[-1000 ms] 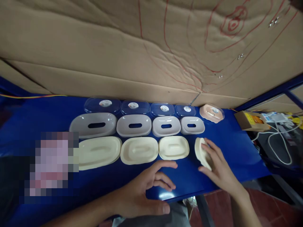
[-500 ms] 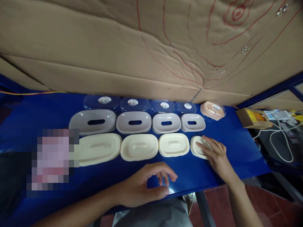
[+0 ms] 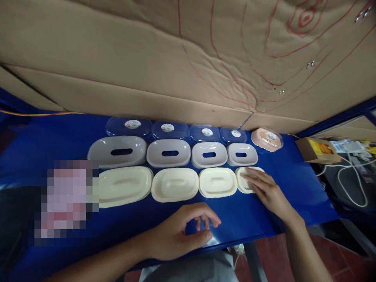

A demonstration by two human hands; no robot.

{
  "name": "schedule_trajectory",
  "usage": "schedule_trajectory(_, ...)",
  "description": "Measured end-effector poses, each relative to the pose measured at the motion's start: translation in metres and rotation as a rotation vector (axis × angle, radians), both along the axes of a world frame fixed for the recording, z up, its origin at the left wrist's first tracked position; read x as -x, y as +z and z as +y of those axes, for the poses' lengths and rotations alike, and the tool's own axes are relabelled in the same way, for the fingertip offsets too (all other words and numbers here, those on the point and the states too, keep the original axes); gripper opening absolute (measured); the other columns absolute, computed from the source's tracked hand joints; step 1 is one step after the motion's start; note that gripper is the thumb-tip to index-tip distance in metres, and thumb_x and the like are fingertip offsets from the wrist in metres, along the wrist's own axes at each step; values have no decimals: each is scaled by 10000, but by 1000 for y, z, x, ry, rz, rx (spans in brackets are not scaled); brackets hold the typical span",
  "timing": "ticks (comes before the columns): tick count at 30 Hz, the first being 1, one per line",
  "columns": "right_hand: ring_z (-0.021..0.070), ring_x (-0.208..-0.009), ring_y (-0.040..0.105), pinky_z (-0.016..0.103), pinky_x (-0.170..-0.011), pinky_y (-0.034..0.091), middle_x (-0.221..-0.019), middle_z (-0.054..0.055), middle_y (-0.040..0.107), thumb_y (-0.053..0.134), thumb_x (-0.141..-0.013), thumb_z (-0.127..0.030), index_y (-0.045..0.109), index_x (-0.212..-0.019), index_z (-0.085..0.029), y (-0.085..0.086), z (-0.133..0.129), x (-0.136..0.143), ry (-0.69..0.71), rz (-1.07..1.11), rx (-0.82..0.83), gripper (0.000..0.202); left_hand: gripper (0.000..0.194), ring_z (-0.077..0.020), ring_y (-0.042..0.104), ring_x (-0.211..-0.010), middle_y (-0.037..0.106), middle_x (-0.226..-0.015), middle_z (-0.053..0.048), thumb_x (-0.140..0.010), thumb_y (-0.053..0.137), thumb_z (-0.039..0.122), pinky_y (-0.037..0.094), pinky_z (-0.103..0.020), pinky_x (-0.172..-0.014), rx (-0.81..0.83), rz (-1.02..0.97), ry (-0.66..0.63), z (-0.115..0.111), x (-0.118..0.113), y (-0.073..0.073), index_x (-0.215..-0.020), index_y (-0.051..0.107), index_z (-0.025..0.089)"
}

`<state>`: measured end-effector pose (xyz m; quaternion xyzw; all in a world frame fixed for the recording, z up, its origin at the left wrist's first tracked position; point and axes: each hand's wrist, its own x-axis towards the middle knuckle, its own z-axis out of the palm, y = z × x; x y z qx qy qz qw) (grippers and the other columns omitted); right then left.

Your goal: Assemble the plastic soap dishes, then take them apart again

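Your right hand (image 3: 269, 196) lies across the small cream tray (image 3: 242, 185), right of centre in the frame; with its thumb hidden, I can't tell whether that grip is clamped. Your left hand (image 3: 180, 232), lower centre, has thumb and fingers apart, holding nothing. Steer the tray with light, flat pressure, keeping its rim level with the neighbouring cream tray (image 3: 217, 183) without shoving that one sideways.

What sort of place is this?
Maybe a workshop or practice area: there's a blue table with rows of plastic containers, and a red-marked cardboard wall behind it.
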<state>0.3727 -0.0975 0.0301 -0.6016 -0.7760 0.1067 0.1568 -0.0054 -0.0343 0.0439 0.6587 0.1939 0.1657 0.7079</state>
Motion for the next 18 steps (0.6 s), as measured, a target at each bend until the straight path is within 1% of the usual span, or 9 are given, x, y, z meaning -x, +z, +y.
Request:
schedule_trajectory(3,285,-1348,702,532,-1138,583,-1460,62,727,622,-1073,-352,720,-1392,-348,17,13,-14,-57,123,-52,333,249,-174,677,-928,787,-1130,-68,-1036,654,391,521,-318,-837,2,3,3,0,0,-1,-1199,736,222)
schedule_trajectory(6,332,-1401,654,614,-1221,490,-1464,87,714,696,-1022,-440,705,-1396,-329,29,54,-48,-188,116,-225,390,243,-178,677,-934,784,-1130,-66,-1036,658,390,516,-318,-839,9,-10,3,1,0,-1,-1200,731,225)
schedule_trajectory(7,363,-1458,600,648,-1246,443,-1506,113,681,707,-1004,-488,694,-1409,-311,28,71,-63,-233,80,-279,443,245,-179,678,-937,782,-1130,-67,-1038,657,393,516,-319,-841,12,-18,-2,1,0,0,-1200,730,225)
schedule_trajectory(9,442,-1508,518,757,-1233,377,-1592,170,593,707,-950,-622,651,-1451,-280,20,104,-94,-327,-9,-301,609,252,-181,675,-939,778,-1136,-71,-1039,657,396,517,-321,-846,20,-30,-9,2,1,1,-1207,729,223)
schedule_trajectory(11,481,-1466,523,827,-1175,374,-1565,190,590,729,-868,-728,623,-1450,-277,6,125,-121,-376,-25,-261,744,256,-184,671,-940,776,-1140,-74,-1037,659,393,518,-328,-855,23,-39,-9,3,3,2,-1216,729,223)
schedule_trajectory(13,473,-1425,530,804,-1152,402,-1502,180,604,781,-789,-782,628,-1403,-278,-8,130,-139,-391,-46,-273,808,255,-187,668,-942,773,-1140,-74,-1032,668,388,520,-333,-861,27,-51,4,4,5,3,-1219,729,225)
schedule_trajectory(14,459,-1420,523,760,-1160,419,-1476,172,600,812,-757,-790,638,-1371,-283,-14,128,-145,-394,-58,-291,815,254,-187,667,-944,771,-1143,-74,-1032,669,386,520,-334,-863,28,-58,13,5,5,3,-1221,728,226)
schedule_trajectory(16,436,-1422,501,673,-1171,446,-1444,152,576,861,-711,-791,643,-1339,-294,-22,118,-151,-395,-83,-338,829,253,-184,667,-945,771,-1140,-74,-1035,670,385,519,-333,-864,33,-75,19,5,7,4,-1224,726,226)
schedule_trajectory(18,424,-1400,503,622,-1146,489,-1402,130,568,882,-702,-779,623,-1358,-304,-25,107,-152,-373,-85,-351,850,254,-181,669,-938,773,-1129,-75,-1036,671,384,518,-328,-855,38,-97,13,6,7,4,-1224,724,223)
